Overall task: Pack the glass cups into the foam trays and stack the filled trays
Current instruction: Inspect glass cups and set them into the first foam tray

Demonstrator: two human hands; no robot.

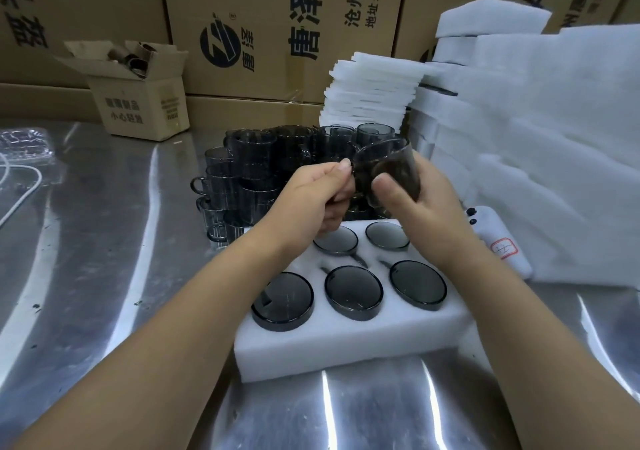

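Foam trays (554, 138) in tall white stacks along the right edge of the worktop (104, 241), with a lower pile of thin foam sheets (374, 93) beside them toward the far edge. Small open carton (138, 103) near the far left corner, dark roll-like shapes inside, too unclear to name. One foam tray in work (346, 352) near the middle of the front edge: five seated cups (354, 292) showing only round dark faces, handles tucked into slots. Sixth pocket, at the tray's far left, hidden under the left wrist and probably vacant.

Loose cups (242, 172) heaped just behind the tray, glass touching glass. Held cup (388, 169) raised and tilted above the tray's far row, clear of the foam. Right hand (415, 200) wrapped round its wall, thumb across the front; left hand (318, 193) curled at the handle side, thumb tip by the rim — both clamped on that one cup.

Main danger: a slip of smooth glass mid-turn, straight onto the seated cups or the heap — chips or a crack. Lesser one: handle off its slot, cup left proud, next tray rocking on top.
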